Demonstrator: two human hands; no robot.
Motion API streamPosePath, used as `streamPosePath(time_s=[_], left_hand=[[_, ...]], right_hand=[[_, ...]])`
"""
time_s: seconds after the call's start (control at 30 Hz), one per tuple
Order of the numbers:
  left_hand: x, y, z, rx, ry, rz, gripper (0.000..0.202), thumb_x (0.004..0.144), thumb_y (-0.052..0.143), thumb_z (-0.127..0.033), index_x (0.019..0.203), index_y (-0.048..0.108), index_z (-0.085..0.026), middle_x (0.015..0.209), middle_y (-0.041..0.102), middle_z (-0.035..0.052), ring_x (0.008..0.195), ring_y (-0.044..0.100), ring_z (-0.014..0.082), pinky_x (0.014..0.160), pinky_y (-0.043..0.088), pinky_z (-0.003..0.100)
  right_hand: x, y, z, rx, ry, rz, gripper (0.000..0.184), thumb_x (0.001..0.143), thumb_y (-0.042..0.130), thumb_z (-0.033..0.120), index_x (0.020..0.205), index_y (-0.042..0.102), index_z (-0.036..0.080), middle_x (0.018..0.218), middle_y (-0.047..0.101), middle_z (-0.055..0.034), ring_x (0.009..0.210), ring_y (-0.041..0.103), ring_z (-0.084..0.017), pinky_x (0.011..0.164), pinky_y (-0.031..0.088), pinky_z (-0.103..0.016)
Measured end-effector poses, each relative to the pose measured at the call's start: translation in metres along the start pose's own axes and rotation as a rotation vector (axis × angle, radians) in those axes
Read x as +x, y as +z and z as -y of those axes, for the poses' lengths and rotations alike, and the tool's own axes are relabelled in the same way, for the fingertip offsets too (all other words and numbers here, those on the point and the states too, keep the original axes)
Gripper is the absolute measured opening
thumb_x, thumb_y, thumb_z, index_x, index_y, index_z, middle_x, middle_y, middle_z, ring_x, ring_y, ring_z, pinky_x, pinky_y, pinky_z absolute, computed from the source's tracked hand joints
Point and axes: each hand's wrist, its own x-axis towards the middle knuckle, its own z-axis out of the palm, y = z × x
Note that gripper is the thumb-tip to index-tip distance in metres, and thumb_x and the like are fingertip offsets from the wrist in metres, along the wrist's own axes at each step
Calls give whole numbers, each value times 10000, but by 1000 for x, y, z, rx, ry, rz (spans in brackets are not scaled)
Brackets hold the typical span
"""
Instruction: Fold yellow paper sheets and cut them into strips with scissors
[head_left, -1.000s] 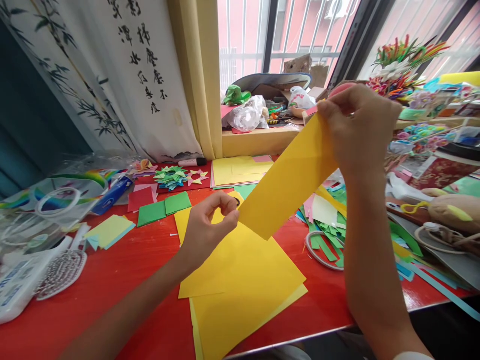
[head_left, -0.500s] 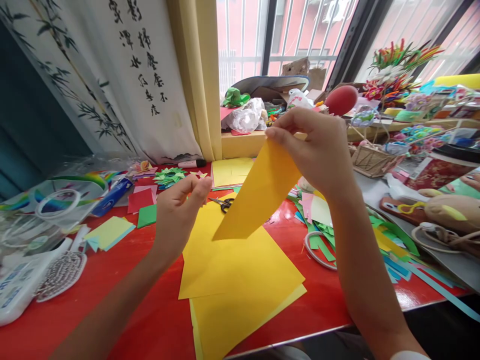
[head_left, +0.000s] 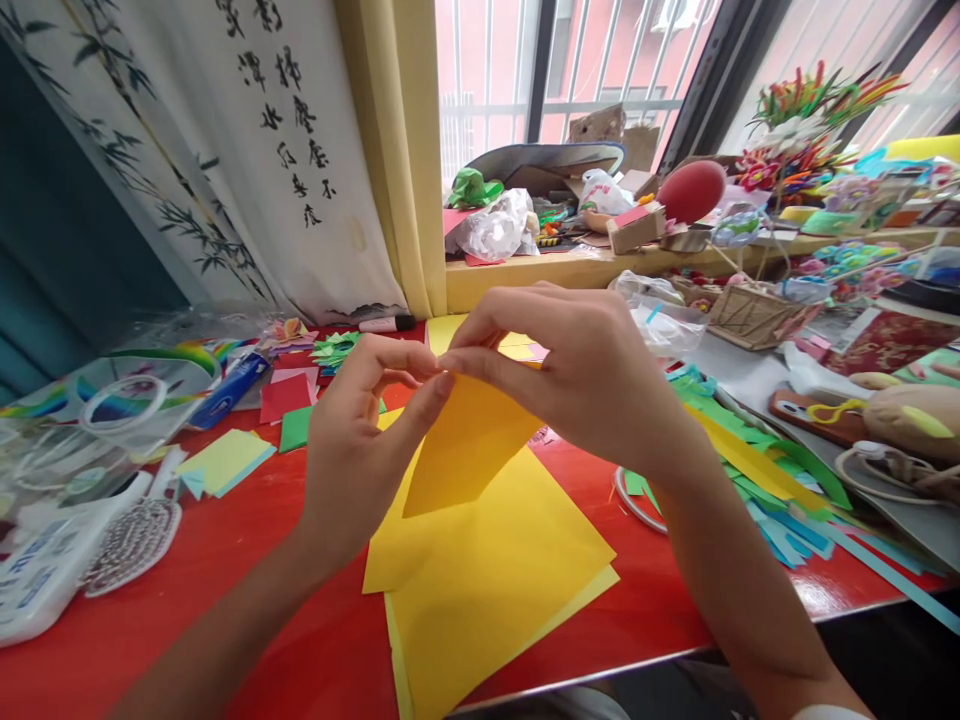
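A piece of yellow paper [head_left: 476,435] hangs between my hands, pinched at its upper corner. My right hand [head_left: 559,365] holds that corner between thumb and fingers. The thumb and forefinger of my left hand [head_left: 360,440] close on the same corner, their tips meeting those of the right. Below lie larger yellow sheets [head_left: 495,580], overlapping on the red table [head_left: 247,590]. The scissors are hidden behind the hands and paper.
To the left are a hairbrush [head_left: 135,545], a white bottle [head_left: 60,580], a blue tube [head_left: 232,390] and light yellow paper squares [head_left: 229,462]. Green and blue paper strips [head_left: 787,520] lie at the right beside a ring [head_left: 634,505]. A woven basket [head_left: 754,315] stands behind.
My right hand has come down and left with the yellow paper. My left hand has risen slightly to meet it and now pinches the paper's corner too.
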Motion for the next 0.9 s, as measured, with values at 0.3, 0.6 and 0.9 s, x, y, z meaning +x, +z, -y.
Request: streamPosePath(time_s=[0.3, 0.6, 0.9], left_hand=[[-3, 0, -5, -122, -84, -3, 46, 756, 584, -225, 799, 584, -208, 789, 536, -8, 763, 518, 119, 698, 450, 231], [-3, -1, -2, -169, -119, -19, 46, 744, 602, -234, 780, 589, -208, 781, 550, -2, 778, 529, 132, 733, 456, 254], [-3, -1, 1, -212, -155, -21, 58, 752, 591, -270, 773, 594, -216, 765, 551, -1, 762, 528, 127, 704, 452, 233]], right_hand=[[-2, 5, 5, -99, -119, -87, 242, 885, 381, 242, 695, 528, 214, 657, 567, 33, 674, 535, -111, 678, 379, -262], [-2, 13, 4, -131, -105, -77, 220, 888, 370, 244, 730, 523, 221, 701, 575, 27, 692, 536, -121, 713, 365, -277], [-2, 14, 5, -147, -86, -81, 224, 882, 361, 196, 727, 520, 227, 687, 581, 26, 664, 524, -127, 722, 348, -279]])
